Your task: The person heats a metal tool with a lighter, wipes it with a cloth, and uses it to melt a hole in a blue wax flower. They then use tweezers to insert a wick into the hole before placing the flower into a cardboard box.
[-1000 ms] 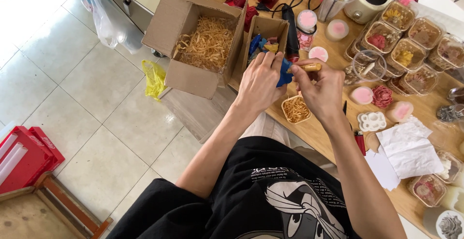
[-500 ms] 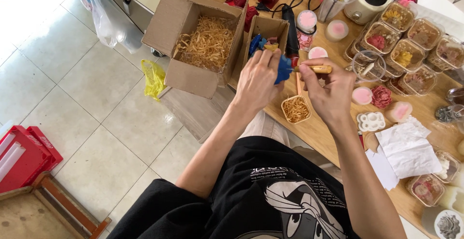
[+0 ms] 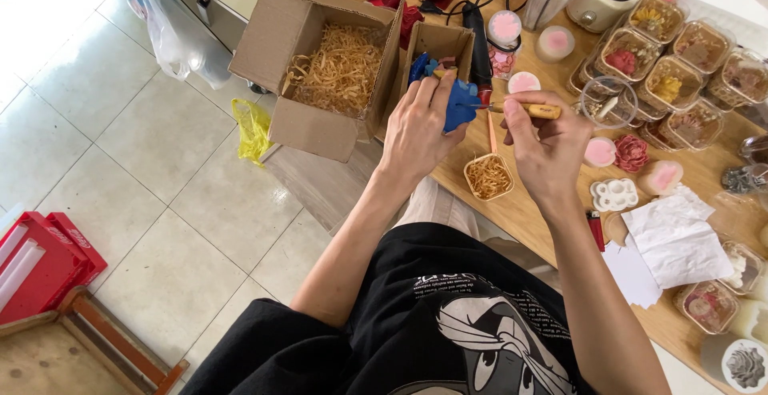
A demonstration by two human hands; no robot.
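My left hand (image 3: pixel 420 127) grips a blue flower-shaped piece (image 3: pixel 460 103) just above the wooden table's near edge. My right hand (image 3: pixel 548 143) holds a small tool with a wooden handle (image 3: pixel 532 110), its thin metal tip pointing left and touching the blue piece. Below the hands a small clear tub of straw-like shreds (image 3: pixel 488 177) stands on the wooden table (image 3: pixel 528 219). Both forearms reach forward from my black printed shirt.
An open cardboard box of paper shreds (image 3: pixel 340 67) and a smaller open box (image 3: pixel 436 43) stand left. Several clear tubs of dried flowers (image 3: pixel 680 67), pink round pieces (image 3: pixel 600 153), a white mould (image 3: pixel 614 195), a red lighter (image 3: pixel 597 229) and white paper (image 3: pixel 672 239) lie right. Tiled floor, yellow bag (image 3: pixel 252 127) and red crate (image 3: pixel 44 259) lie at left.
The right hand has lifted slightly and turned the tool so its tip meets the blue piece. The left hand has kept its hold on the piece in about the same place.
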